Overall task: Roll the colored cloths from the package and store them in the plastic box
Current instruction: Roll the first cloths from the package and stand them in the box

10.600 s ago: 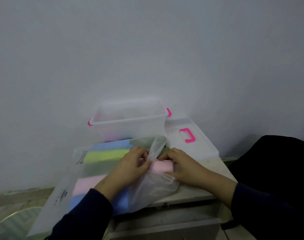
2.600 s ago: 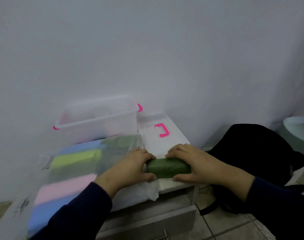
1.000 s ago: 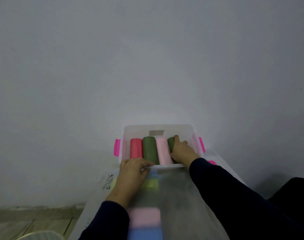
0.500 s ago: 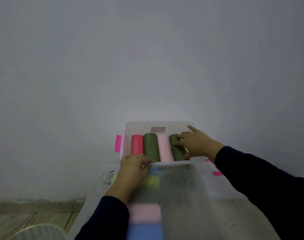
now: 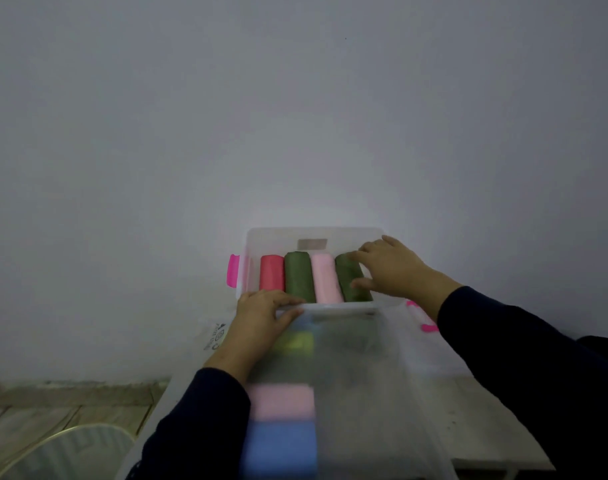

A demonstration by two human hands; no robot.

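Observation:
The clear plastic box (image 5: 313, 234) with pink latches stands against the wall. Inside lie a red roll (image 5: 272, 277), a dark green roll (image 5: 298, 277), a pink roll (image 5: 326, 278) and a second dark green roll (image 5: 346, 277), side by side. My right hand (image 5: 394, 268) reaches over the box's right side, with fingertips and thumb touching that last green roll. My left hand (image 5: 264, 315) grips the box's near rim at its left corner. In front lies the translucent package (image 5: 364, 375), holding folded yellow-green (image 5: 295, 342), pink (image 5: 283, 400) and blue (image 5: 280, 445) cloths.
The box's lid with a pink handle (image 5: 427, 327) lies to the right, mostly hidden by my right sleeve. The tabletop's right part (image 5: 486, 427) shows beyond the package. A pale round object (image 5: 63, 452) stands on the floor at the lower left.
My right hand has come up out of the box and now lies over its right side, fingertips still on the green roll. My left hand has stayed on the rim.

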